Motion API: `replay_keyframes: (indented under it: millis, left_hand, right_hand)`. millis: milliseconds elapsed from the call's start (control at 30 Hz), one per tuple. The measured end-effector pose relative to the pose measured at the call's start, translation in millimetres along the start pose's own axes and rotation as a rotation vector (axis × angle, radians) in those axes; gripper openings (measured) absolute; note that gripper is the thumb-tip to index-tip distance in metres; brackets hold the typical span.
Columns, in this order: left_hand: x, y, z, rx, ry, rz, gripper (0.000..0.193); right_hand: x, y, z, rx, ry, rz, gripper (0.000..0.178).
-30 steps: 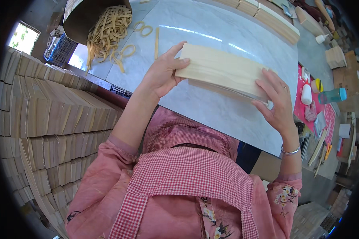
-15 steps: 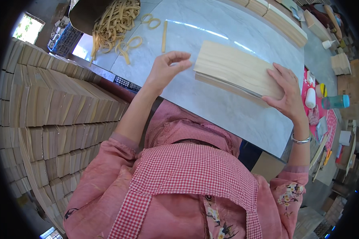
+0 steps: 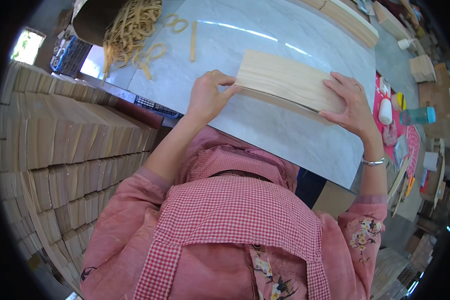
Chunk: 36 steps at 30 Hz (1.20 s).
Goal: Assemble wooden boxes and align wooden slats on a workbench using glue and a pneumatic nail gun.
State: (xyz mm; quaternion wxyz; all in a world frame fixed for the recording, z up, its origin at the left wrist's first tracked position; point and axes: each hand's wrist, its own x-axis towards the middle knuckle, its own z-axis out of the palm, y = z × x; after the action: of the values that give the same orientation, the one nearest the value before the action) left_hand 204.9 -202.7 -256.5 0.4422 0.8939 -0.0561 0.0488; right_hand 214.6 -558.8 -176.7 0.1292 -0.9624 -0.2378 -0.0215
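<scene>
Wooden boards [image 3: 286, 80] lie stacked between the left hand [image 3: 207, 98], pinching one end, and the right hand [image 3: 353, 106], grasping the other; even inward pressure should bring edges flush.

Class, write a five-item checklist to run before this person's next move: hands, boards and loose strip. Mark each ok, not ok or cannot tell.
1. Left hand at the left end of the wooden boards: ok.
2. Right hand spanning the right end, fingers on top, thumb at the near edge: ok.
3. Boards closed together along the near edge: not ok; a dark gap shows.
4. Straight tan strip lying apart from the boards: ok.
5. Far edges lined up: cannot tell; hidden beneath the top board.
</scene>
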Motion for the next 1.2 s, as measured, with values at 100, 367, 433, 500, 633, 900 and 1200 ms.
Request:
replay_keyframes:
  millis: [100,367,433,500,633,900,1200]
  left_hand:
    - [1,0,0,0.086,0.016,0.062,0.021]
    - [0,5,0,0.368,0.066,0.223,0.020]
    - [0,6,0,0.385,0.060,0.236,0.021]
    - [1,6,1,0.394,0.072,0.252,0.019]
    - [0,7,2,0.399,0.085,0.274,0.018]
    - [-2,4,4,0.373,0.114,0.341,0.015]
    - [-2,5,6,0.339,0.126,0.360,0.014]
  right_hand:
    - [-3,3,7,0.012,-0.010,0.037,0.066]
    - [-7,6,20,0.016,-0.012,0.022,0.071]
    - [-7,8,21,0.011,-0.011,0.024,0.071]
    - [-7,11,26,-0.003,-0.013,0.012,0.073]
    - [-7,14,31,-0.023,-0.011,-0.002,0.075]
    - [2,12,31,0.029,-0.033,-0.015,0.073]
    - [-33,26,52,0.183,0.385,0.070,0.040]
